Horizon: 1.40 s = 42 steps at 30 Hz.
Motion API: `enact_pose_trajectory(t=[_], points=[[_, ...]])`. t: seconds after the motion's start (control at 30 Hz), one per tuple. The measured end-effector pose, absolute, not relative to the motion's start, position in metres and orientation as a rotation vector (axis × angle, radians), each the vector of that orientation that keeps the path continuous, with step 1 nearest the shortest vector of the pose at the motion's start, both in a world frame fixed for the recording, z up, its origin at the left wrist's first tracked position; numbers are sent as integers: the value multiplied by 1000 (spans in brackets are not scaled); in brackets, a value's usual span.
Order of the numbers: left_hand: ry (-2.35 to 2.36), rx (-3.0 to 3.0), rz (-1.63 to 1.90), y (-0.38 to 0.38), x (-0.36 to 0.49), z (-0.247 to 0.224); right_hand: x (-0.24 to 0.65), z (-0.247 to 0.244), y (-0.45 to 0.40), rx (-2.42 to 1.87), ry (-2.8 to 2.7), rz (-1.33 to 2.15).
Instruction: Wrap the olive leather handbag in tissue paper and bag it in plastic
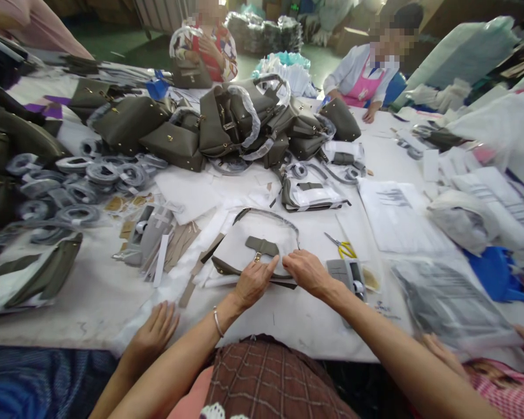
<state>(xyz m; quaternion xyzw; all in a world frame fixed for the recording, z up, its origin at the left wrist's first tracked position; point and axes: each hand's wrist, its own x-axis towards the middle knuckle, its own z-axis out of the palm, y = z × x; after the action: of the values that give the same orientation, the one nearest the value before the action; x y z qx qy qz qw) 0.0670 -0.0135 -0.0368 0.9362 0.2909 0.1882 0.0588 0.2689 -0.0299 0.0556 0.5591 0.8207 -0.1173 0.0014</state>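
Note:
In front of me a dark olive handbag lies on the table, mostly covered by white wrapping. Its buckled tab shows through the middle, and a thin strap arches over the top. My left hand rests on the bag's lower front just below the buckle, thumb and index finger apart. At the bag's right side my right hand is closed in a pinch beside the strap's end. What sits between those fingers is hidden.
Yellow-handled scissors and a grey tape dispenser lie to the right. Olive handbags are heaped behind, with coiled straps at left. Co-workers' hands rest nearby: one hand at left, another by a plastic-wrapped bag.

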Motion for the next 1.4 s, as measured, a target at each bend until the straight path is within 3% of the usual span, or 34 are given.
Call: enact_pose_trajectory(t=[0.2, 0.3, 0.43, 0.7, 1.0, 1.2, 1.4], points=[[773, 2843, 571, -9, 65, -33, 246, 61, -51, 1907, 2778, -798], [783, 2837, 576, -8, 61, -30, 253, 68, -54, 2340, 2733, -1105], [730, 2872, 551, -11, 58, -31, 280, 69, -40, 2934, 2410, -1046], [674, 2945, 569, -16, 58, -44, 307, 38, 31, 2689, 1974, -995], [646, 2961, 686, -16, 59, -50, 292, -1, 61, 2144, 1924, -310], [640, 2954, 715, -18, 54, -48, 311, -10, 78, 2126, 1917, -302], [590, 2943, 667, -23, 45, -39, 335, -2, 94, 2477, 1931, -565]])
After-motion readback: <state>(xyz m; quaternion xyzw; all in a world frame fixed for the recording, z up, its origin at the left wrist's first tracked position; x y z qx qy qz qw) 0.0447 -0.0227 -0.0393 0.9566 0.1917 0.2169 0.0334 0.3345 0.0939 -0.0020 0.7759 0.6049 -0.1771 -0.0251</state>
